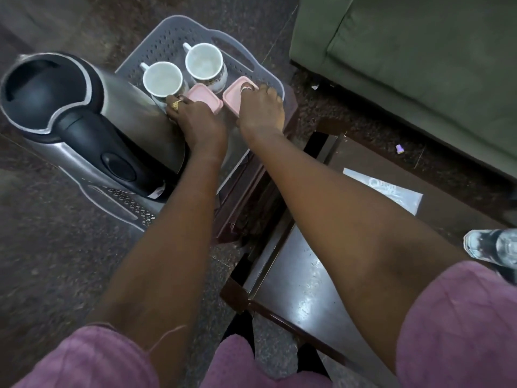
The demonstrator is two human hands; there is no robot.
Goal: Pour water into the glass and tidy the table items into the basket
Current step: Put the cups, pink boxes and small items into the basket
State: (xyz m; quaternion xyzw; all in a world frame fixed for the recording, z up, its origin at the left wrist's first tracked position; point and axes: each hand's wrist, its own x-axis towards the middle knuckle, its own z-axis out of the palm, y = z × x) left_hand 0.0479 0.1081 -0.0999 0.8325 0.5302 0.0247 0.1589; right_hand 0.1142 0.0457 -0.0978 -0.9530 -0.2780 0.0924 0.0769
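The left hand (195, 120) is clasped on the left pink box (202, 94), the right hand (260, 107) on the right pink box (234, 98). Both are held in the basket (170, 32).

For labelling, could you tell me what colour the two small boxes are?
Both boxes are pink; head view.

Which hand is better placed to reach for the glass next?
Probably the right hand: the glass stands on the person's right side, while the left hand lies beside the kettle, farther away.

Two cups (162, 79) stand behind the left box (202, 95) and right box (234, 97) in the basket (173, 35). The kettle (84, 116) sits left of them.
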